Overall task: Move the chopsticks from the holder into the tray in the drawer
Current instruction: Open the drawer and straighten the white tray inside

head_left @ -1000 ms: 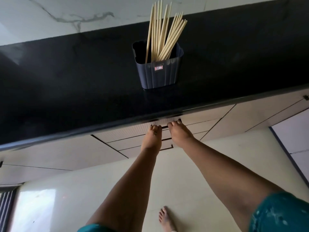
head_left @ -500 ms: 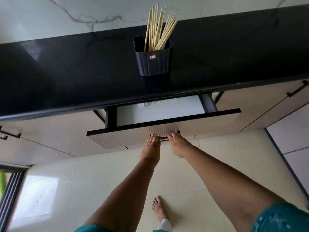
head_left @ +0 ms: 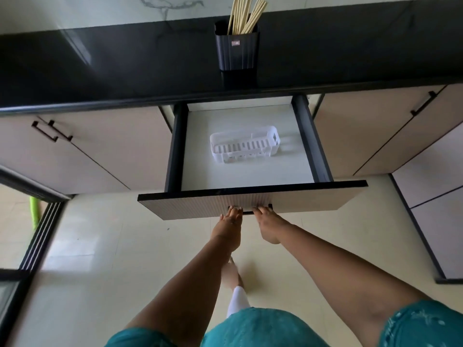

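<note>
While drawer (head_left: 250,199) stands pulled out: left hand (head_left: 229,227) and right hand (head_left: 269,226), each grip hooked on front handle (head_left: 249,211). Tray (head_left: 244,146) inside, empty. Chopsticks (head_left: 246,15) upright in holder (head_left: 236,50), far on surface (head_left: 112,68). Step: opening, apparently finished. Next: release handle, reach far for chopsticks.

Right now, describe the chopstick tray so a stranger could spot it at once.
Find the black countertop; under it one drawer is pulled open. On its pale floor lies the tray, a white slotted plastic basket and the only thing in the drawer.
</note>
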The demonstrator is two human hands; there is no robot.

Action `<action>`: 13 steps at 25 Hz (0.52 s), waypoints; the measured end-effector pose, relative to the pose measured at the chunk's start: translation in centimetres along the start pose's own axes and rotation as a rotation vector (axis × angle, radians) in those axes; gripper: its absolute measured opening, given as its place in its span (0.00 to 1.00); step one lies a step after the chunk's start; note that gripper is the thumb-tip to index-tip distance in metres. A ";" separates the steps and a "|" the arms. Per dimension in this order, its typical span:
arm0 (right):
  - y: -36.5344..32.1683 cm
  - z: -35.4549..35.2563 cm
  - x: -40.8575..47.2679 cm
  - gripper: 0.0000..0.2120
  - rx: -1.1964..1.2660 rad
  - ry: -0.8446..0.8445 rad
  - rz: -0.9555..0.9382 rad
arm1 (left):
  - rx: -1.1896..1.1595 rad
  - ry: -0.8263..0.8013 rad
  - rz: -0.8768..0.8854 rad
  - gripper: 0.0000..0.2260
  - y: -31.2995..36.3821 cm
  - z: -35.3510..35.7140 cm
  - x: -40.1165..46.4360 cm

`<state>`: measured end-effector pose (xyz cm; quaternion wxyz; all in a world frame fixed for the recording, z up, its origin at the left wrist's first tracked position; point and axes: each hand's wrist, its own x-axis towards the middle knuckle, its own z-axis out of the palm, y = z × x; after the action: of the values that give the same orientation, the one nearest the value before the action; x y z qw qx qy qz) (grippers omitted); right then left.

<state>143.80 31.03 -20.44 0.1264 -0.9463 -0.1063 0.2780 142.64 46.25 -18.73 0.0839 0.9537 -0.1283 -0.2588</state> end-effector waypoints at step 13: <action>-1.6 3.0 -6.2 0.32 0.019 -0.135 0.075 | 0.043 -0.141 -0.045 0.39 -0.1 4.8 -6.4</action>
<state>136.82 31.38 -19.27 0.1173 -0.9275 -0.0766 0.3467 134.83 47.72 -19.84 0.0484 0.9373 -0.1180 -0.3244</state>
